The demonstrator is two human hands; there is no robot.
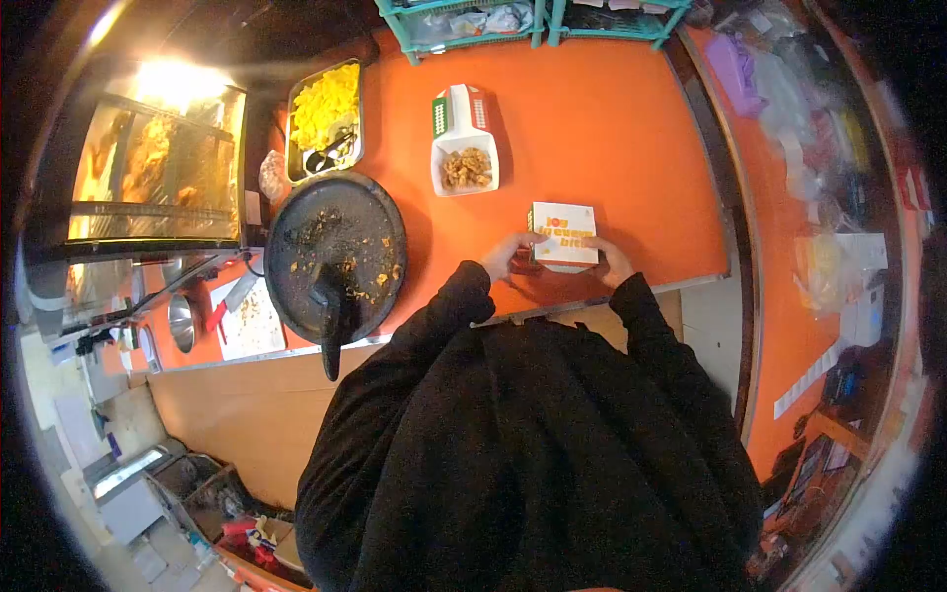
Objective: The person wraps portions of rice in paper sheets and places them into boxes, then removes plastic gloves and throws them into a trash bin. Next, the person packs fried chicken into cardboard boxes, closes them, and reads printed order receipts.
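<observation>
A white cardboard food box point(566, 219) with orange and yellow lettering on its lid stands closed near the front of the orange counter. My left hand point(505, 257) grips its left side, the fingertips on the near left edge. On the opposite side, my right hand point(614, 262) holds the near right corner, thumb towards the lid. Palms and lower fingers are partly hidden. Farther back and to the left lies an open food box point(460, 114), its lid folded away, with brown fried pieces point(467, 169) in the base. Neither hand touches it.
Left of my hands is a stone mortar point(296, 237) with a dark pestle point(330, 316) and food bits. Behind it sits a metal tray point(359, 128) of yellow pieces. A lit glass display case point(158, 163) stands at left; teal racks point(473, 39) line the back.
</observation>
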